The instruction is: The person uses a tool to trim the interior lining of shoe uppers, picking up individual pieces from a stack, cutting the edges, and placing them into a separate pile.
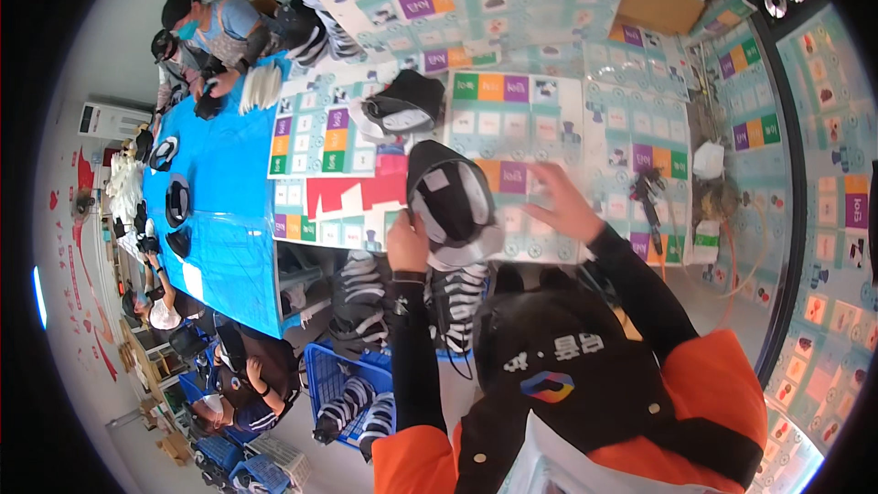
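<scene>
My left hand (408,242) grips the near left edge of a black cap (450,197), its fingers closed on it. The cap lies with its hollow inside facing up, a pale label showing in the lining and a light grey-white brim toward me. Just right of the cap, my right hand (562,206) hovers above the table with fingers apart and nothing in it, slightly blurred. Beyond the held cap sits another black cap (402,102) with a pale brim. A red sheet (352,197) with white pieces on it lies left of my left hand.
A dark hand tool like a spray gun (651,210) lies at the table's right, near an orange hose (732,256). Stacked striped caps (361,297) stand below the table edge, beside a blue basket (320,380). Several people work around a blue-covered table (219,210) at left.
</scene>
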{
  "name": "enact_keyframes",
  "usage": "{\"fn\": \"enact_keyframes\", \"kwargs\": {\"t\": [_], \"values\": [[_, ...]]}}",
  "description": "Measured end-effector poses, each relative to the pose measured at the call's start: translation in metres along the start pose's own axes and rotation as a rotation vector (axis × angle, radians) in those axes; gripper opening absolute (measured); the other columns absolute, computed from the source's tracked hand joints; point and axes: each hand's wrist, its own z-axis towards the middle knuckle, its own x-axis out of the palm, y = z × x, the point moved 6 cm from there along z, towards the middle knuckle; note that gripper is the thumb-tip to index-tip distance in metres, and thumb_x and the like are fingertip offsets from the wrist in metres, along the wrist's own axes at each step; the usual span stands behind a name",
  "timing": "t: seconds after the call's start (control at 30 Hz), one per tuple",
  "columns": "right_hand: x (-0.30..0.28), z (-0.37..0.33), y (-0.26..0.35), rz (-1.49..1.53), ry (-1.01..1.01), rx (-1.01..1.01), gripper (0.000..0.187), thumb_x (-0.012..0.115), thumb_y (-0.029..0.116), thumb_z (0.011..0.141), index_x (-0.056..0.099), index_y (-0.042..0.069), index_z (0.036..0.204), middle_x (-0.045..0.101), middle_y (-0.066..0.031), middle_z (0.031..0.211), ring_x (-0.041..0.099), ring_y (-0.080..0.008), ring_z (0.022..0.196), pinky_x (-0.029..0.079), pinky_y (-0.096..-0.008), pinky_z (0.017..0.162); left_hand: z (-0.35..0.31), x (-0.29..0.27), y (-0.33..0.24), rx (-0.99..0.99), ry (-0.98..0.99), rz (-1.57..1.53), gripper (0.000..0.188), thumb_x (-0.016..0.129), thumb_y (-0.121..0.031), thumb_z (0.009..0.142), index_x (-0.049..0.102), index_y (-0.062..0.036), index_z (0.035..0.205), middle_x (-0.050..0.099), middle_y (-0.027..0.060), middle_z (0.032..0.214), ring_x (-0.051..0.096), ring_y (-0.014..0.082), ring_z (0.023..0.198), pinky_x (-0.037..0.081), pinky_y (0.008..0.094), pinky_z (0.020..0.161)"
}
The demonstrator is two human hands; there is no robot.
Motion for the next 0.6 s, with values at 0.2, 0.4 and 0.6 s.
{"fn": "enact_keyframes", "kwargs": {"t": [0.2, 0.4, 0.6], "values": [[0.074, -0.003, -0.062, -0.105, 0.157, -0.022, 0.021, 0.06, 0.011, 0.095, 0.068, 0.013, 0.114, 0.065, -0.0118, 0.108, 0.065, -0.0358, 0.099, 0.054, -0.042, 0.084, -0.107, 0.108, 0.002, -0.035, 0.202, -0.24, 0.034, 0.072, -0.023, 0.093, 0.062, 0.0009, 0.115, 0.066, 0.0253, 0.107, 0.066, 0.0438, 0.097, 0.055, 0.0479, 0.078], [0.066, -0.041, -0.098, -0.025, 0.153, 0.154, 0.015, 0.067, 0.012, 0.092, 0.071, 0.006, 0.105, 0.07, -0.0116, 0.101, 0.068, -0.0325, 0.09, 0.055, -0.0402, 0.077, -0.096, 0.098, -0.035, 0.008, 0.049, -0.432, 0.042, 0.08, -0.013, 0.087, 0.068, -0.0082, 0.127, 0.064, 0.0124, 0.119, 0.067, 0.0248, 0.102, 0.058, 0.0342, 0.08], [0.064, -0.048, -0.11, 0.037, 0.122, 0.182, 0.015, 0.072, 0.015, 0.09, 0.073, 0.002, 0.097, 0.071, -0.0137, 0.093, 0.069, -0.0313, 0.084, 0.055, -0.0386, 0.073, -0.1, 0.105, -0.03, -0.079, 0.017, -0.638, 0.02, 0.081, -0.013, 0.086, 0.079, -0.0067, 0.104, 0.07, 0.0087, 0.103, 0.068, 0.0197, 0.095, 0.054, 0.031, 0.08]]}}
